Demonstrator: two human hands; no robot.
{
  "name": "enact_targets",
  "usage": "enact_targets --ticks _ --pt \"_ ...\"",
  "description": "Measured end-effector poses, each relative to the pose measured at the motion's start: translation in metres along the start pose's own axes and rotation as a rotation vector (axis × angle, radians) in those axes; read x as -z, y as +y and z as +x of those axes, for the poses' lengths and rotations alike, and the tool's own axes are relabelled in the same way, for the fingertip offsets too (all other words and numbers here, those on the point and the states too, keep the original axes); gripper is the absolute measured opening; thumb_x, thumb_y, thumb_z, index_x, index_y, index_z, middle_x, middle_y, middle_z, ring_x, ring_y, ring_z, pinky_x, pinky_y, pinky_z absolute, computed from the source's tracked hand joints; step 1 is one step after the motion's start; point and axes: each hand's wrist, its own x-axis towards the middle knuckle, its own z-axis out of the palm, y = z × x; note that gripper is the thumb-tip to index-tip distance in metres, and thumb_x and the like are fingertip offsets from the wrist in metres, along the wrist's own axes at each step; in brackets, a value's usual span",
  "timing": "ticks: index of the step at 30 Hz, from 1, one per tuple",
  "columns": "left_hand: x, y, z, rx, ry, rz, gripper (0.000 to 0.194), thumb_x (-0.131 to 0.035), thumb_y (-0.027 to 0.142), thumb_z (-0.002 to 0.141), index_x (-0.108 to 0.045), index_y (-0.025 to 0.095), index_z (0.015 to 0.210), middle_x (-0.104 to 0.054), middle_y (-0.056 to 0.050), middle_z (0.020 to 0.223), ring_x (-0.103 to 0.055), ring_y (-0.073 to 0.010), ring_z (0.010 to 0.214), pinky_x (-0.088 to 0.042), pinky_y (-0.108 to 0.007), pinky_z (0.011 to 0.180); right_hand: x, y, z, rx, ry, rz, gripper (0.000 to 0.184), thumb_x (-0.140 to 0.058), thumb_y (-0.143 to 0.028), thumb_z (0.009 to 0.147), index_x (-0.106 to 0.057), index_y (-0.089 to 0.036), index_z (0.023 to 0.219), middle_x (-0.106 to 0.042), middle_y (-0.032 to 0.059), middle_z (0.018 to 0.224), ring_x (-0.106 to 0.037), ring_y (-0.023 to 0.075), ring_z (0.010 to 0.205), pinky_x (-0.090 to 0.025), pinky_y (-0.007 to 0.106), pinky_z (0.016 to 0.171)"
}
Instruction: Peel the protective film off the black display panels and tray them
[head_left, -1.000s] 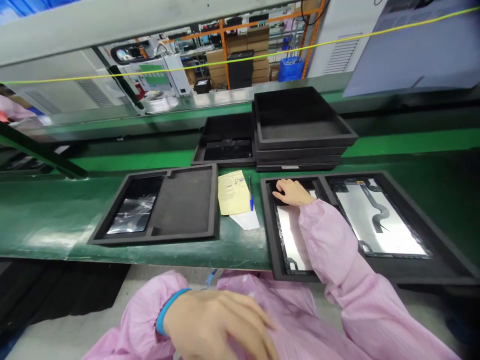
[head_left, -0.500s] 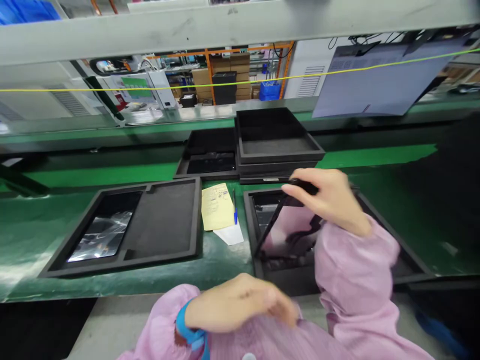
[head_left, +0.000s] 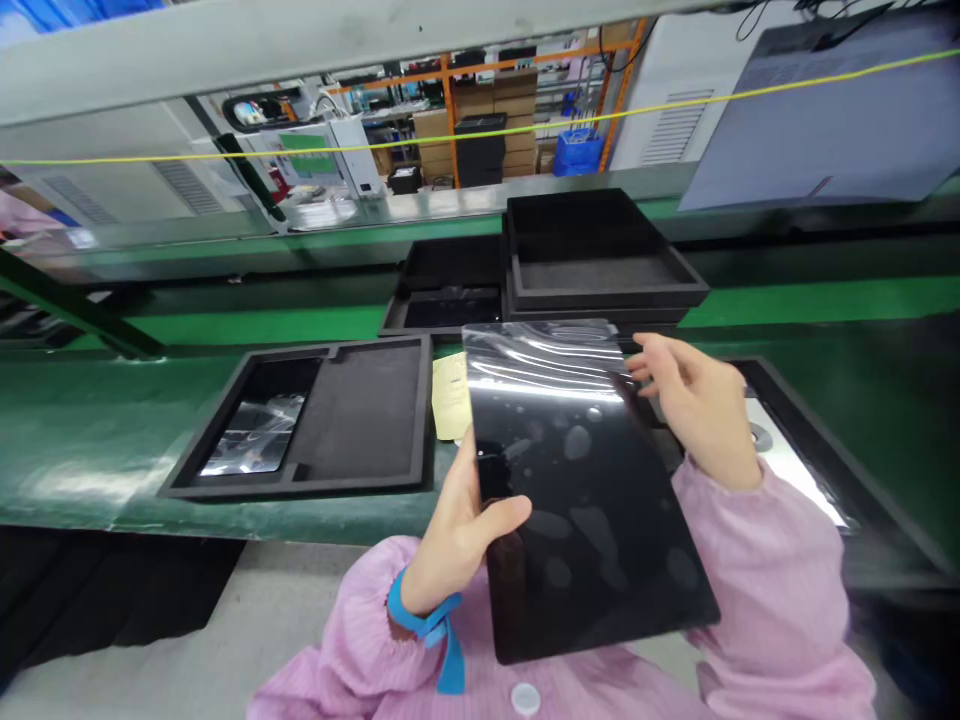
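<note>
The left hand (head_left: pixel 461 540), reaching up from seven o'clock, clamps one tilted black panel (head_left: pixel 585 530) at its nine-o'clock edge, thumb on the face; the panel sits toward five o'clock in view. The right hand (head_left: pixel 701 405) bends its fingers beside the panel's one-o'clock edge, contact unclear. One tray (head_left: pixel 367 410) holding one dark sheet (head_left: pixel 259 425) lies toward eight o'clock.

Bright, whitish indoor light seems to fall from above. Streaks of glare cross the clear film (head_left: pixel 532 350) atop the glossy black display panel (head_left: pixel 600 540); a pale shine washes the green tabletop (head_left: pixel 67 420) toward nine o'clock. Deep shadow sits at eight. Toward four, the foam tray (head_left: pixel 877 500) looks smeared and stretched by the wide lens.
</note>
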Motion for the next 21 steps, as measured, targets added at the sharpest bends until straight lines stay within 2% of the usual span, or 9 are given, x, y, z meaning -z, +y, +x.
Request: enact_targets --ticks 3,6,10,12,14,16,17,19,21 --pt "-0.005 0.002 -0.002 0.031 -0.07 0.045 0.065 -0.068 0.018 0.076 -0.044 0.025 0.135 -0.059 -0.004 0.128 -0.051 -0.0259 0.122 -0.041 -0.035 0.101 -0.012 0.014 0.023 -0.066 -0.104 -0.008 0.053 -0.044 -0.052 0.091 -0.051 -0.014 0.056 -0.048 0.0006 0.046 -0.043 0.0097 0.042 -0.032 0.023 0.045" --pt "-0.012 0.005 0.0 0.064 -0.053 0.056 0.063 -0.067 0.017 0.075 -0.045 0.023 0.134 -0.061 -0.004 0.123 -0.052 -0.0264 0.12 -0.041 -0.037 0.101 -0.02 0.012 0.02 -0.065 -0.028 -0.085 0.045 -0.051 -0.041 0.088 -0.053 -0.013 0.054 -0.048 0.0006 0.046 -0.044 0.0097 0.047 -0.035 0.025 0.055" --pt "-0.016 0.009 0.004 0.044 -0.061 0.073 0.058 -0.064 0.01 0.072 -0.049 0.022 0.127 -0.061 -0.002 0.122 -0.054 -0.0236 0.116 -0.041 -0.034 0.1 -0.02 0.006 0.002 -0.037 0.071 -0.075 0.023 -0.057 -0.034 0.083 -0.071 -0.016 0.082 -0.069 0.0059 0.088 -0.064 0.02 0.085 -0.045 0.032 0.084" --pt "-0.014 0.01 0.006 0.048 -0.038 0.06 0.06 -0.064 0.01 0.071 -0.049 0.021 0.128 -0.061 -0.003 0.123 -0.053 -0.0249 0.119 -0.04 -0.035 0.101 -0.014 0.004 -0.007 -0.071 0.002 0.142 0.019 -0.06 -0.035 0.081 -0.071 -0.02 0.086 -0.063 0.0056 0.115 -0.058 0.0229 0.111 -0.043 0.036 0.099" --pt "-0.012 0.012 0.006 0.069 -0.005 0.032 0.062 -0.065 0.011 0.072 -0.047 0.021 0.13 -0.061 -0.005 0.125 -0.052 -0.0273 0.121 -0.04 -0.039 0.102 -0.004 0.003 -0.015 -0.135 -0.122 0.52 0.018 -0.06 -0.038 0.083 -0.064 -0.022 0.076 -0.058 0.003 0.125 -0.048 0.0237 0.126 -0.038 0.042 0.109" --pt "-0.011 0.015 0.005 0.062 0.022 0.022 0.063 -0.065 0.011 0.072 -0.046 0.02 0.132 -0.06 -0.006 0.128 -0.049 -0.0287 0.125 -0.039 -0.042 0.105 0.007 -0.001 -0.021 -0.17 -0.168 0.82 0.031 -0.055 -0.037 0.086 -0.048 -0.019 0.062 -0.064 0.0039 0.101 -0.043 0.0246 0.13 -0.034 0.047 0.113" --pt "-0.011 0.018 0.005 0.047 0.033 0.021 0.063 -0.065 0.011 0.073 -0.046 0.02 0.133 -0.058 -0.007 0.131 -0.046 -0.0288 0.129 -0.036 -0.042 0.107 0.012 -0.003 -0.023 -0.17 -0.154 0.875 0.038 -0.052 -0.036 0.088 -0.039 -0.018 0.058 -0.058 0.0046 0.079 -0.043 0.0251 0.13 -0.033 0.047 0.114" --pt "-0.013 0.023 0.003 0.012 0.041 0.013 0.069 -0.065 0.011 0.072 -0.044 0.02 0.137 -0.054 -0.006 0.137 -0.038 -0.0282 0.136 -0.03 -0.041 0.113 0.018 -0.011 -0.024 -0.149 -0.136 0.842 0.044 -0.048 -0.033 0.09 -0.028 -0.016 0.054 -0.026 0.0025 0.056 -0.046 0.026 0.127 -0.033 0.046 0.115" --pt "-0.016 0.027 0.001 -0.006 0.028 0.0 0.076 -0.066 0.011 0.072 -0.038 0.021 0.142 -0.051 -0.005 0.141 -0.032 -0.0275 0.14 -0.026 -0.04 0.116 0.02 -0.018 -0.023 -0.079 -0.132 0.58 0.047 -0.04 -0.036 0.092 -0.024 -0.016 0.052 -0.012 0.0015 0.057 -0.05 0.0264 0.123 -0.04 0.046 0.11"
